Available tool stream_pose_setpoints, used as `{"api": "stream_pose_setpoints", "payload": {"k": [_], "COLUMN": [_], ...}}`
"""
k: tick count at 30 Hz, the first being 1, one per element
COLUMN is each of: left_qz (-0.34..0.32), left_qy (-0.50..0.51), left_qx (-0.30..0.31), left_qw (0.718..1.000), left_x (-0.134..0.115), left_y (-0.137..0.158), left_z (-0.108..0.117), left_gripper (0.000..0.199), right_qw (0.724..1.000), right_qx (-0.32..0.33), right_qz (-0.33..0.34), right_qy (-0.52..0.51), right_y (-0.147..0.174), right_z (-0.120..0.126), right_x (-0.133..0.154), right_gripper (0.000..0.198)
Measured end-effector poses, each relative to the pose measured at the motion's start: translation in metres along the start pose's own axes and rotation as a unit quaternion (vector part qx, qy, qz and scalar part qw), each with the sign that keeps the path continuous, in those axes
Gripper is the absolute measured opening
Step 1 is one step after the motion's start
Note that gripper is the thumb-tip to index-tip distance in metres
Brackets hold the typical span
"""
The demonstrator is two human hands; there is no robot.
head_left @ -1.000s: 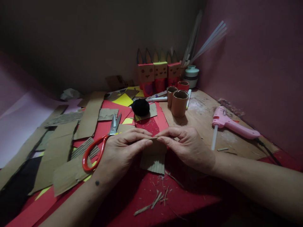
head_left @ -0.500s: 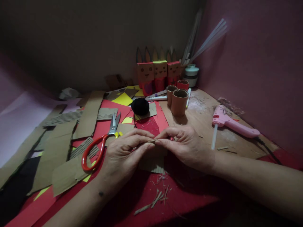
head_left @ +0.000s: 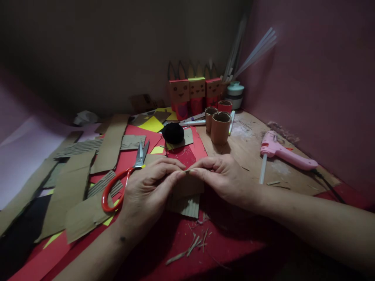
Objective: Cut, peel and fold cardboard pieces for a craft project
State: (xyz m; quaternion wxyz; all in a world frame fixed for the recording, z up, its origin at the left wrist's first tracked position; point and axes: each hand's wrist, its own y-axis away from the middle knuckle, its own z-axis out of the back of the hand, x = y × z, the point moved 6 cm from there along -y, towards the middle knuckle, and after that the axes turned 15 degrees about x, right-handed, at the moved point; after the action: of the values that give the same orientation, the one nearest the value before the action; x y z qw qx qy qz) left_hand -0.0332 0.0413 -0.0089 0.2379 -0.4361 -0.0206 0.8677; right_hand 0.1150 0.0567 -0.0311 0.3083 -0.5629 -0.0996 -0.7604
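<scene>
Between both hands is a small thin strip of cardboard (head_left: pixel 188 171), mostly covered by the fingers. My left hand (head_left: pixel 152 185) pinches its left end between thumb and fingers. At the right end, my right hand (head_left: pixel 224 177) pinches it the same way. Below the fingertips lies a piece of corrugated cardboard (head_left: pixel 189 205) on the red surface. Orange-handled scissors (head_left: pixel 129 173) rest with blades apart just left of my left hand. Beyond the hands sits a ball of black yarn (head_left: pixel 173 133).
Flat cardboard pieces (head_left: pixel 68 191) cover the left side. A pink glue gun (head_left: pixel 287 150) lies at right, its cord trailing off. Cardboard tubes (head_left: pixel 220 128) stand at the back, before box-headed figures (head_left: pixel 196 91) and a lidded jar (head_left: pixel 235 93). Cardboard scraps (head_left: pixel 193 246) lie in front.
Both hands have shifted slightly left, still pinching the cardboard strip. The view has turned a little. More of the corrugated piece below shows.
</scene>
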Motion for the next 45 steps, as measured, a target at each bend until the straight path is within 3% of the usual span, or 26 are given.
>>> {"api": "stream_pose_setpoints", "payload": {"k": [6,12,19,23,28,37,41,45], "left_qz": [0.098,0.146,0.232,0.217,0.193,0.11,0.126,0.123], "left_qy": [0.049,0.118,0.26,0.229,0.18,0.251,0.267,0.282], "left_qx": [0.048,0.022,0.118,0.105,0.076,0.088,0.067,0.047], "left_qw": [0.993,0.982,0.93,0.943,0.962,0.958,0.953,0.95], "left_x": [0.016,0.02,0.031,0.031,0.032,0.023,0.027,0.029], "left_y": [-0.005,-0.003,-0.002,-0.003,-0.003,-0.007,-0.004,-0.001], "left_z": [0.0,0.005,-0.021,-0.017,-0.009,-0.021,-0.02,-0.019], "left_gripper": [0.011,0.015,0.023,0.024,0.023,0.034,0.035,0.03], "right_qw": [0.999,0.996,0.992,0.983,0.953,0.973,0.953,0.92], "right_qx": [-0.029,0.001,-0.025,-0.003,0.092,0.069,0.104,0.097], "right_qz": [-0.002,-0.017,-0.021,-0.042,-0.06,-0.006,-0.012,-0.05], "right_qy": [-0.019,-0.091,-0.12,-0.181,-0.284,-0.222,-0.285,-0.376], "right_y": [0.001,-0.004,-0.004,-0.006,-0.009,-0.006,-0.005,-0.006], "right_z": [0.008,0.008,0.011,0.006,-0.014,-0.009,-0.016,-0.019], "right_x": [-0.001,-0.007,-0.014,-0.017,-0.024,-0.022,-0.019,-0.027], "right_gripper": [0.015,0.015,0.014,0.012,0.02,0.02,0.03,0.031]}}
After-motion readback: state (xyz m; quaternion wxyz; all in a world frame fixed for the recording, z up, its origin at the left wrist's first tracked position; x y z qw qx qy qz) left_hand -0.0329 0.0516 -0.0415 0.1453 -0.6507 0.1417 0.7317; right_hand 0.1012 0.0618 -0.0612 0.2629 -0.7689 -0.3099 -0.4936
